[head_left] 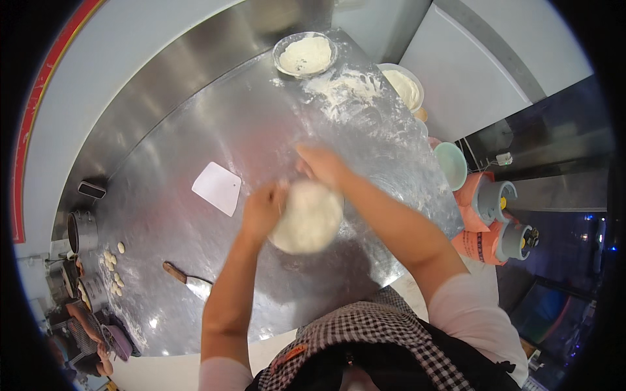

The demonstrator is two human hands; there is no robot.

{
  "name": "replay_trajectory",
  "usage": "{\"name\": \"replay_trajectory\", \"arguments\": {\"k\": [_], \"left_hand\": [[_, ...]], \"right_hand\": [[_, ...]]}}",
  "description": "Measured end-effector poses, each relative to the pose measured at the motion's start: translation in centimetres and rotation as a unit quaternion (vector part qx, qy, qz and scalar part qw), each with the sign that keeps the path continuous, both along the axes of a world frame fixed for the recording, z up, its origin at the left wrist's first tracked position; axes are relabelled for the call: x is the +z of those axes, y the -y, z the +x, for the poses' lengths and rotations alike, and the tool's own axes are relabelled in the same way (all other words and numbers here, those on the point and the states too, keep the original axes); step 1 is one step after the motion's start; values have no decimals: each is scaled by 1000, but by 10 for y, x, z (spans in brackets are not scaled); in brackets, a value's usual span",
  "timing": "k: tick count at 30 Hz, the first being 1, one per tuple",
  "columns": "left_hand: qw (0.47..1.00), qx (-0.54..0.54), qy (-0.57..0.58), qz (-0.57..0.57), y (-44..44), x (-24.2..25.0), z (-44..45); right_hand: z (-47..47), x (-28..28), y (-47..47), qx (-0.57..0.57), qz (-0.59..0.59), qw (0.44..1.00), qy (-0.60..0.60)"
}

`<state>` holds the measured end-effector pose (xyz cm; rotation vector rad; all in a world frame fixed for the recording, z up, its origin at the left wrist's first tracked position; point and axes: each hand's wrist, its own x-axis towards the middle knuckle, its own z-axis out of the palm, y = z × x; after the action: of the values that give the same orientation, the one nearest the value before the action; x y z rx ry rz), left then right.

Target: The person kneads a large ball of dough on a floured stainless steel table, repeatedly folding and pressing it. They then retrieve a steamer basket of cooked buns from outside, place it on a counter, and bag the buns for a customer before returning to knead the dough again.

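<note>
A large round piece of pale dough (309, 217) lies in front of me on the steel worktop (274, 288). At its left upper edge is my left hand (265, 207), fingers bent and blurred, touching or very near the dough. My right hand (318, 163) is at the dough's far edge, thumb side raised and also blurred. Whether either hand grips the dough is not clear. To the left of my left hand lies a white plastic dough scraper (218, 188). A metal-bladed scraper with a wooden handle (175, 271) lies partly behind my left forearm.
A bowl of flour (305, 54) stands at the back, with scattered flour (347, 93) beside it. Small dough pieces (117, 279), steel pots (83, 232) and a phone-like object (92, 189) are far left, where another person (85, 327) works. Gas cylinders (494, 200) stand right.
</note>
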<state>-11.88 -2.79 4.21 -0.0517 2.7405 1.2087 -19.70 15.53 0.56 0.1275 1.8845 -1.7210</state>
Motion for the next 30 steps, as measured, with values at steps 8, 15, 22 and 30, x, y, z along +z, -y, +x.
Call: {"name": "replay_trajectory", "arguments": {"k": [8, 15, 22, 30], "left_hand": [[935, -6, -254, -247, -41, -60, 140], [946, 89, -133, -282, -12, -73, -65], [971, 40, -205, -115, -11, -40, -44], [825, -14, -438, -356, -72, -78, 125]], "right_hand": [[198, -30, 6, -9, 323, 790, -521], [-13, -33, 53, -71, 428, 766, -474], [-19, -23, 26, -15, 263, 872, -413], [193, -30, -22, -37, 347, 773, -530]]}}
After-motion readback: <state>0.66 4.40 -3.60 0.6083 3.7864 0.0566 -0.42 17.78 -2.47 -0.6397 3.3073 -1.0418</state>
